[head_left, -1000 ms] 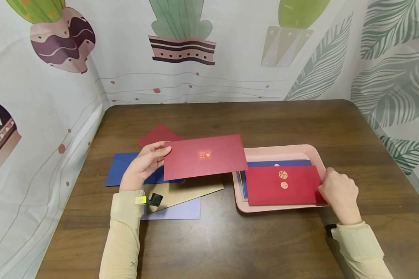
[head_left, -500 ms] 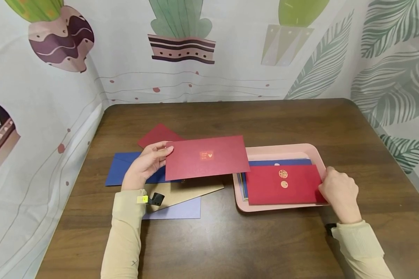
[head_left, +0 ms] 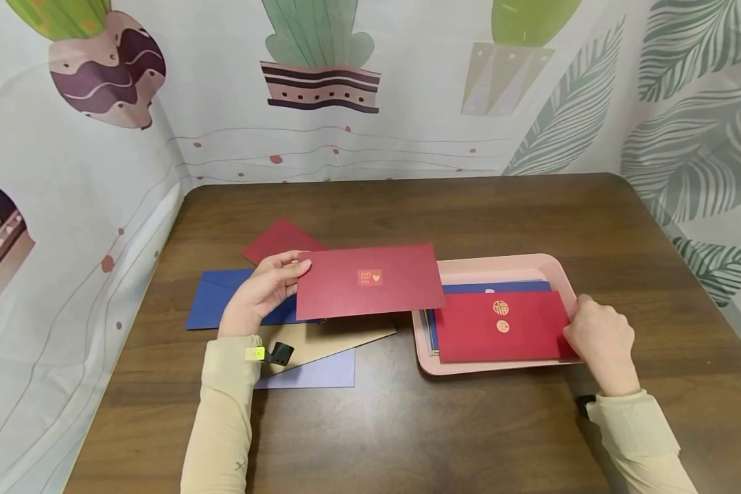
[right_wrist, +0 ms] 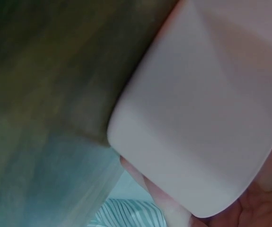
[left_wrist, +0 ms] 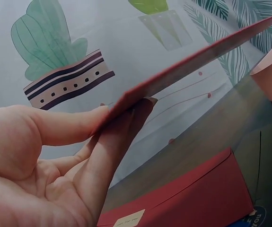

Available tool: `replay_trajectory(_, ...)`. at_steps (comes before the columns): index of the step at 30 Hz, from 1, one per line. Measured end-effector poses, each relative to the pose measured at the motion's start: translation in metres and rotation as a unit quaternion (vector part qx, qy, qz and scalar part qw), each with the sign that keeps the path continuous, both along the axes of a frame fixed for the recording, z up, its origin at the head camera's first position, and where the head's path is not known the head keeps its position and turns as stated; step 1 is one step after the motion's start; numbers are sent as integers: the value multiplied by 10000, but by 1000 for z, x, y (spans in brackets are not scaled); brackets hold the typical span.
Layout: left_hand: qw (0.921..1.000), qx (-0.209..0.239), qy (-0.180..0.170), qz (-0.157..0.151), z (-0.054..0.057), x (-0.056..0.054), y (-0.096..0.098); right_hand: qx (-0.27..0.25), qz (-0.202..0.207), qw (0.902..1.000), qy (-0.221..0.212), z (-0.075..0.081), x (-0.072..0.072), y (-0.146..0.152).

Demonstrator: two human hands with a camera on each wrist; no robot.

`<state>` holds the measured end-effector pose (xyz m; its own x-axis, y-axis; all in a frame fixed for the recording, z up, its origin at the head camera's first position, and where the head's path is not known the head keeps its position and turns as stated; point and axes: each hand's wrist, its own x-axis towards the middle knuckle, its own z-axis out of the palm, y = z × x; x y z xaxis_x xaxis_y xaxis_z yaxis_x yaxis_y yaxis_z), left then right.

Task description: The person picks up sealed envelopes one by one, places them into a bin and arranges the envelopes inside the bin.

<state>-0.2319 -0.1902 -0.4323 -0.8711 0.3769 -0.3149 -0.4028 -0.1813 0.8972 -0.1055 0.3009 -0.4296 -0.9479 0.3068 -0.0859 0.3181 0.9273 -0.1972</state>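
My left hand (head_left: 261, 293) pinches the left end of a red envelope (head_left: 336, 298) that bears a small "just for you" sticker. In the left wrist view the thumb and fingers hold this envelope (left_wrist: 173, 73) edge-on, above the table. Its right end overlaps the left side of a pink tray (head_left: 494, 266) in the head view. My right hand (head_left: 602, 346) grips the tray's right end; the right wrist view shows fingers and palm around the tray wall (right_wrist: 188, 113). Inside the tray a red envelope with gold marks (head_left: 481, 343) lies over blue envelopes (head_left: 453, 288) and others.
Left of the tray lie a blue envelope (head_left: 213, 298), a tan envelope (head_left: 309, 343), a lavender envelope (head_left: 330, 374) and another red envelope (head_left: 280, 240), partly covered by the raised one. A patterned curtain (head_left: 420, 89) hangs behind the brown table (head_left: 407, 439).
My left hand has moved slightly right with the red envelope, whose right end has dipped a little. The right hand and tray have stayed in place.
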Motion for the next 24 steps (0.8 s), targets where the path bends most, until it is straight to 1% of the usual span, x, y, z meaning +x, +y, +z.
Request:
replay_trajectory(13,9987,317,247,-313,-4,1,1,30,-2,10000,12,-2,0,0)
replay_trajectory(17,9984,355,205,-385,-5,0,2,31,-18,10000,5,-2,0,-1)
replay_trajectory(24,9990,227,110,-362,-5,-2,6,23,-14,10000,-10,-1,0,-1)
